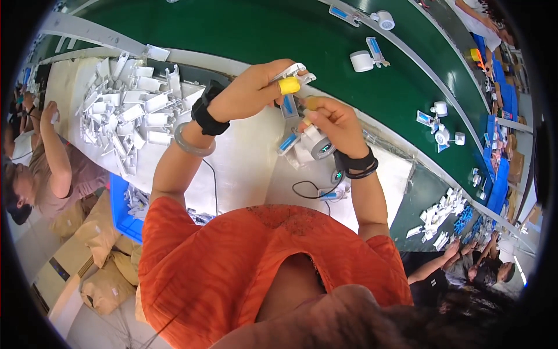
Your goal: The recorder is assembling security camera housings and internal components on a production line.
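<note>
The camera rides up on the wearer's head, the left one of a side-by-side pair, and peers steeply down over the orange shirt (232, 267), which fills the lower middle at very close range. The left hand (250, 92) and right hand (344, 131) come above that, within arm's reach, over the white table (250, 157). Farther off, the green belt (279, 38) spans the top. The lens is so wide that straight edges bow, and a co-worker (55, 160) at far left appears tipped sideways.

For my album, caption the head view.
Left hand holding white plastic part, right hand at rounded white device, beside flat green belt.
</note>
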{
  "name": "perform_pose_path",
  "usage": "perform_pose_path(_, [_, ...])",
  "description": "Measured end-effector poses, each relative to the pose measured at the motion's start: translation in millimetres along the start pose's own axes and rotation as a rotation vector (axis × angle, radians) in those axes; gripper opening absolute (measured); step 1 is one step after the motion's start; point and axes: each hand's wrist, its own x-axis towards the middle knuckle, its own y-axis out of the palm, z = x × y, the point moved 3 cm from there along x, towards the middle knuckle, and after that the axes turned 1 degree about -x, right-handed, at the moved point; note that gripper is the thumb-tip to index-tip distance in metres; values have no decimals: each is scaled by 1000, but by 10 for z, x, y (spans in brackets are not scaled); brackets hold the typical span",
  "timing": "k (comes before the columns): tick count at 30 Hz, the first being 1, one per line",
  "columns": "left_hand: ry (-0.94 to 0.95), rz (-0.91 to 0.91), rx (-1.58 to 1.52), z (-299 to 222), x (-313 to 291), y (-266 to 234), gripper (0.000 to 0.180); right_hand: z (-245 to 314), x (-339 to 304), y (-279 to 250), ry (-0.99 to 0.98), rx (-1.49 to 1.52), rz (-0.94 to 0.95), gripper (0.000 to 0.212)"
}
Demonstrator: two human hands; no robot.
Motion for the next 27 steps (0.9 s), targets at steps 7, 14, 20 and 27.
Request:
perform_pose_path(7, [104,-111,321,-96,-336,395,36,63,-479,178,-106,179,87,26])
perform_pose_path(14, [147,-274,299,-206,-650,678,33,168,-668,346,-181,-494,-164,8])
perform_pose_path(20, [-161,-239,-450,193,-467,898,40,78,-614,296,-521,-695,-609,16])
perform_pose_path(27, [-130,-167,-472,200,-531,984,48,-15,-658,305,-678,-804,-555,20])
